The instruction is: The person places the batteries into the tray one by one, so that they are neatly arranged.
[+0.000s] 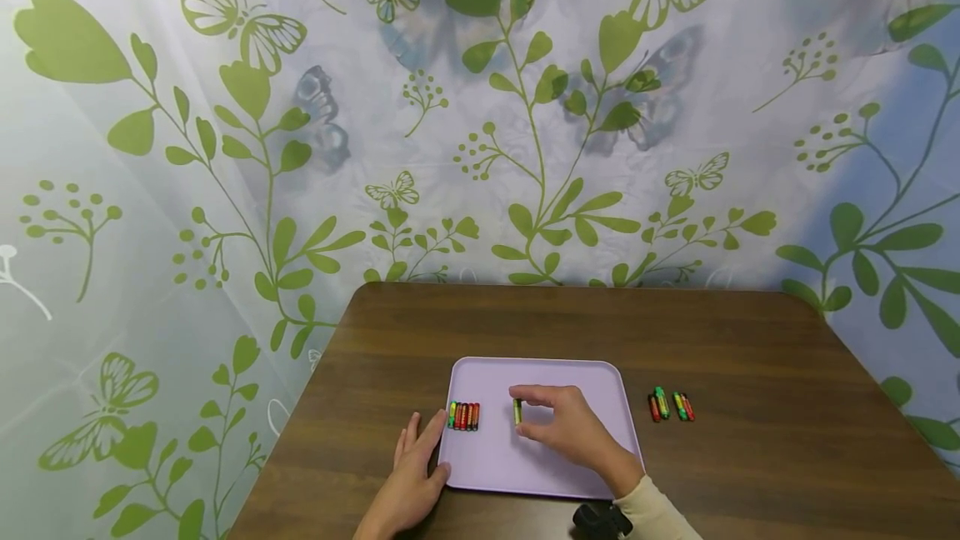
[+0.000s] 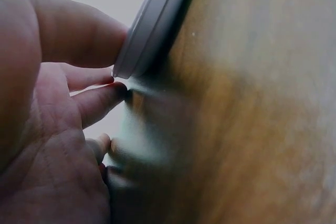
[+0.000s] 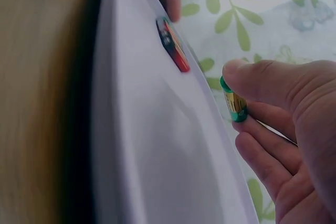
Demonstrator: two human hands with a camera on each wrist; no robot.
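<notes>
The right hand (image 1: 576,432) pinches a green-and-gold battery (image 1: 517,412) between thumb and fingertips over the lilac tray (image 1: 502,465); the left hand (image 1: 411,475), fingers mostly extended, touches the tray's left edge.

From the head I look forward and down across the counter (image 1: 570,323) to its far edge; my wrist views sit close at the left grip (image 1: 408,482) and right grip (image 1: 572,430), all three sharing the tray (image 1: 495,465).
</notes>
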